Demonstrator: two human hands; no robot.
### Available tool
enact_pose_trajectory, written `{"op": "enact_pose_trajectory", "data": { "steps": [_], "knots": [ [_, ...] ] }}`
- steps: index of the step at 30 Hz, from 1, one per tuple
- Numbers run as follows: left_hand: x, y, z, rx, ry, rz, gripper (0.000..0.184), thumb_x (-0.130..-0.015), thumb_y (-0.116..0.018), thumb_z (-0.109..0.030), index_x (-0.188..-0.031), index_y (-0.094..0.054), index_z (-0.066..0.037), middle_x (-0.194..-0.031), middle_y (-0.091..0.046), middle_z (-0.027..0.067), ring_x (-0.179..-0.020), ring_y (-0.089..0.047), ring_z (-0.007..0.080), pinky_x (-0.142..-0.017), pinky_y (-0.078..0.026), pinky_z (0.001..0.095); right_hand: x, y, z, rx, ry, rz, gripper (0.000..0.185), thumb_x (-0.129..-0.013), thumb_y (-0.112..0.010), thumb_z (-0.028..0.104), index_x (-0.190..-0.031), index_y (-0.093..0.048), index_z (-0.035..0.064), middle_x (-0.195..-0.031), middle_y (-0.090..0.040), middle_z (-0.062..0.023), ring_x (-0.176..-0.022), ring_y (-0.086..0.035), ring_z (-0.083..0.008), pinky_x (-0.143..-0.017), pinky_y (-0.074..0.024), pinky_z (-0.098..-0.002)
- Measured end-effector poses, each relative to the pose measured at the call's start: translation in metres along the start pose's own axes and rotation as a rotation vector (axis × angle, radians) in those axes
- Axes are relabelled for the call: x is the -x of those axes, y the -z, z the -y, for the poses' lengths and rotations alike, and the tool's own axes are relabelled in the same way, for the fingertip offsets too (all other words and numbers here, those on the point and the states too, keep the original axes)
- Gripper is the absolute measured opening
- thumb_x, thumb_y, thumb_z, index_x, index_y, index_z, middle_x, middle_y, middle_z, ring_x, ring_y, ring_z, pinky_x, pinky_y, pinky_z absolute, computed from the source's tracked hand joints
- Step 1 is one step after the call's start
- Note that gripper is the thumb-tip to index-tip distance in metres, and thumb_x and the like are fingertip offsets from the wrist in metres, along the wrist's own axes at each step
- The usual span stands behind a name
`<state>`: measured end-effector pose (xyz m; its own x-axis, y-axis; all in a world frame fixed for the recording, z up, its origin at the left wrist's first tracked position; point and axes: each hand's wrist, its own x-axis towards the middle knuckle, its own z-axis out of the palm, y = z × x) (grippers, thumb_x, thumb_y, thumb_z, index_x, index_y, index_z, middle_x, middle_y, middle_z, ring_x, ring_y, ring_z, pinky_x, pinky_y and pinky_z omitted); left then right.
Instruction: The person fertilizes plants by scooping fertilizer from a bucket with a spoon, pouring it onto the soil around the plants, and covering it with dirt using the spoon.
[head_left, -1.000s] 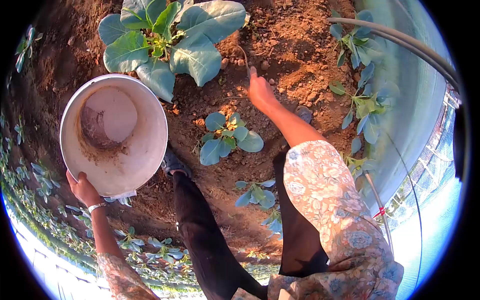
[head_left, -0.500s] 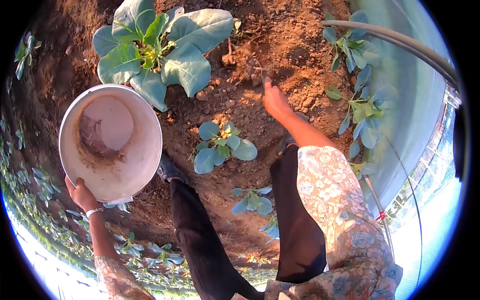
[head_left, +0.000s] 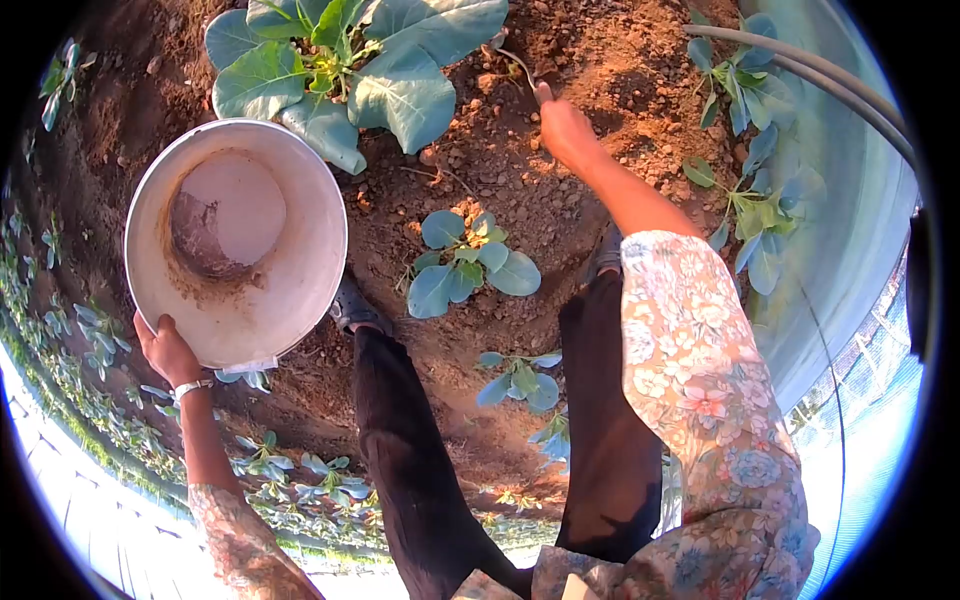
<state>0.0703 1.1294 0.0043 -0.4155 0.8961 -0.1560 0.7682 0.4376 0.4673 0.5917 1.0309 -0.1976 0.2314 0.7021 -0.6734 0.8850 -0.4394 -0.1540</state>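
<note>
My left hand (head_left: 170, 352) is closed on the rim of a white bucket (head_left: 300, 290), tilted so its inside faces me. Pale, greyish matter and brown smears mark its bottom. My right hand (head_left: 572, 135) is wrapped round a small hand tool (head_left: 522, 68) with a thin, curved metal neck. The tool's far end is at the soil beside a large leafy plant (head_left: 400, 95); its shape is hard to make out. Between my hands and feet grows a smaller cabbage-like plant (head_left: 468, 262), apart from both hands.
Young plants (head_left: 755, 215) line the right side by a pale greenish sheet (head_left: 800, 270). A grey hose (head_left: 830, 75) arches in at upper right. My shoes (head_left: 352, 305) stand on brown soil near another small plant (head_left: 522, 385). Several more seedlings grow at left.
My view has shifted, so the plants and bucket sit higher and farther right. The tool, blurred against loosened soil before, now shows its curved neck clearly. Both hands keep their grip.
</note>
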Motion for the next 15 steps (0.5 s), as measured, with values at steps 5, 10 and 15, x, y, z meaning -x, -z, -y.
{"op": "enact_pose_trajectory", "data": {
  "steps": [5, 10, 15],
  "knots": [
    [0.000, -0.003, 0.000, -0.080, -0.026, -0.030, 0.037, -0.077, -0.049, -0.007, -0.113, -0.055, -0.005, -0.098, -0.063, 0.0087, -0.088, -0.058, 0.0202, -0.082, -0.043, 0.0322, 0.109, -0.005, -0.024, 0.021, 0.147, 0.125, 0.059, -0.085, -0.045, 0.004, -0.139, -0.023, -0.0018, -0.103, -0.053, -0.0304, -0.087, -0.058, -0.0441, -0.070, -0.0485, -0.0495],
    [-0.002, -0.002, 0.007, -0.063, -0.025, -0.017, 0.036, -0.077, -0.049, -0.006, -0.112, -0.056, -0.006, -0.100, -0.063, 0.0079, -0.089, -0.058, 0.0198, -0.083, -0.042, 0.0318, 0.099, -0.043, -0.046, -0.173, -0.334, 0.067, 0.060, -0.084, -0.051, 0.007, -0.136, -0.025, -0.0052, -0.096, -0.055, -0.0298, -0.085, -0.058, -0.0413, -0.070, -0.0478, -0.0490],
    [0.003, 0.000, -0.002, -0.087, 0.009, -0.024, 0.035, -0.078, -0.049, -0.006, -0.112, -0.056, -0.006, -0.100, -0.063, 0.0074, -0.089, -0.058, 0.0196, -0.083, -0.043, 0.0313, 0.150, -0.090, 0.022, -0.315, -0.295, 0.141, 0.060, -0.080, -0.053, 0.010, -0.134, -0.032, -0.0048, -0.092, -0.056, -0.0300, -0.087, -0.057, -0.0424, -0.075, -0.0467, -0.0468]
  ]
}}
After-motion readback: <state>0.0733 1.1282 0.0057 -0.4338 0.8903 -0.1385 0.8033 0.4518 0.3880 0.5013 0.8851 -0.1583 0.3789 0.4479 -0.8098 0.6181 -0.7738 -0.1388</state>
